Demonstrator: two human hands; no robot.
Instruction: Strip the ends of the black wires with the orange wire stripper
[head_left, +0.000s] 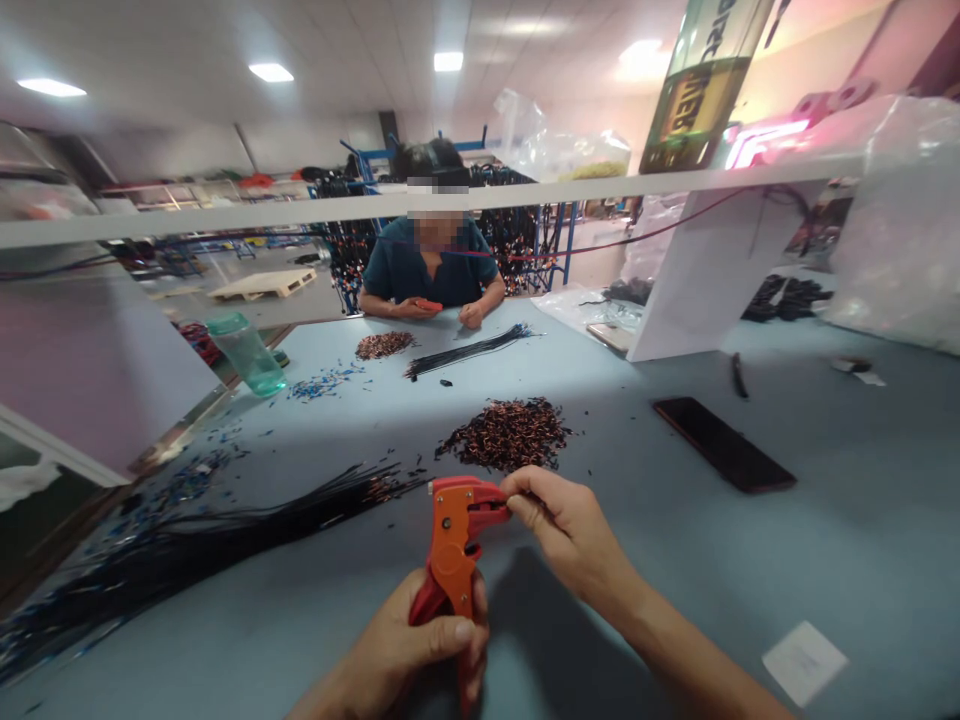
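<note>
My left hand is wrapped around the handles of an orange and red wire stripper, held upright above the table. At the mouth of its jaws, the fingertips of my right hand are pinched together. Whatever they hold is too small or hidden to name. Just beyond the tool lies a heap of small black and copper-coloured pieces. To the left, a long bundle of black wires stretches across the table, its copper-coloured ends near the tool.
A person sits opposite, a red tool in one hand. Before them lie more black wires and a copper-coloured heap. A green bottle stands left; a phone and a white paper lie right. A shelf spans above.
</note>
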